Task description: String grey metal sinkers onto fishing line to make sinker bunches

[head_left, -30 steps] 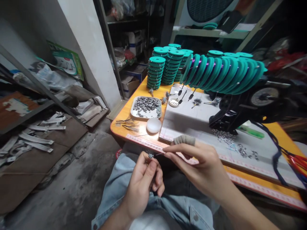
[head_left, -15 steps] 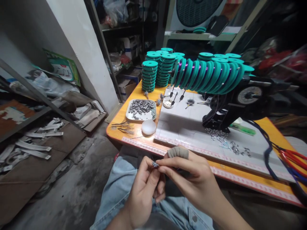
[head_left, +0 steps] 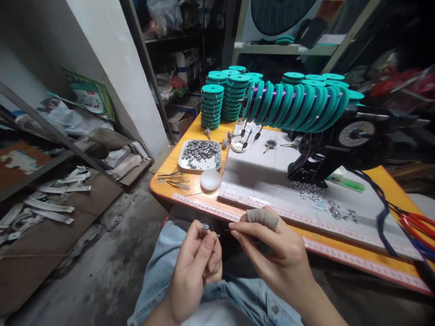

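My left hand is closed above my lap, its thumb and forefinger pinching a small cluster of grey-blue bead-like pieces. A tiny pale bit shows beside its fingertips, towards the right hand. A short gap away, my right hand has thumb and forefinger together at a thin dark thread-like end, too fine to name. A grey cloth wrap covers one finger of that hand. Both hands are just in front of the table's near edge.
On the orange table are a white tray of dark cylinders, a white round lid, wire bundles and stacked green spools. A black machine carrying a row of spools stands on a grey board. Small metal pieces lie near it.
My hands have moved apart: the left went left with the grey-blue cluster, the right slightly right. The right fingertips no longer touch the cluster.
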The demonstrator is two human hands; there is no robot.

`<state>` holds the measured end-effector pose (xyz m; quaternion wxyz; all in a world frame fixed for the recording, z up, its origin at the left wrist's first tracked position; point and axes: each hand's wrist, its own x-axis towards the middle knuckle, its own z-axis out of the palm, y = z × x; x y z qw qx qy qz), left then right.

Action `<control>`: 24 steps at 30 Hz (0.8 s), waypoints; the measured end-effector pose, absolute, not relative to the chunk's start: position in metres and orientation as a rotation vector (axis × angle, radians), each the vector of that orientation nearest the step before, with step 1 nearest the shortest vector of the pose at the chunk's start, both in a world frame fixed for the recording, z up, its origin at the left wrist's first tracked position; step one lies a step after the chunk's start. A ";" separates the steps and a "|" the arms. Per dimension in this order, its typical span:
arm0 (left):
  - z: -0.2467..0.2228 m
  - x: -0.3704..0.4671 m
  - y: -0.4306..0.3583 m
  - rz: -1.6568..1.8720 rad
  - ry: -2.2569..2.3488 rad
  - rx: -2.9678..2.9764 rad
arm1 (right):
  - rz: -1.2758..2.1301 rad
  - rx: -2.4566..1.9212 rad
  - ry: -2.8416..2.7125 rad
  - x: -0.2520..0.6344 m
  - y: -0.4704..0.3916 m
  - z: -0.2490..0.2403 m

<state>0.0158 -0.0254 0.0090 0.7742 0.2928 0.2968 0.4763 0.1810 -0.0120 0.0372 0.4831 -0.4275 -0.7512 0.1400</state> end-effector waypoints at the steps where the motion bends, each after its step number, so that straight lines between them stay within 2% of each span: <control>1: 0.009 0.014 -0.026 1.021 0.638 0.629 | 0.324 -1.046 -1.844 0.182 -0.012 0.037; 18: 0.009 0.013 -0.026 0.910 0.660 0.674 | 0.499 -0.879 -1.936 0.186 -0.009 0.039; 24: 0.008 0.017 -0.025 1.015 0.728 0.725 | 0.444 -0.915 -1.956 0.182 -0.008 0.041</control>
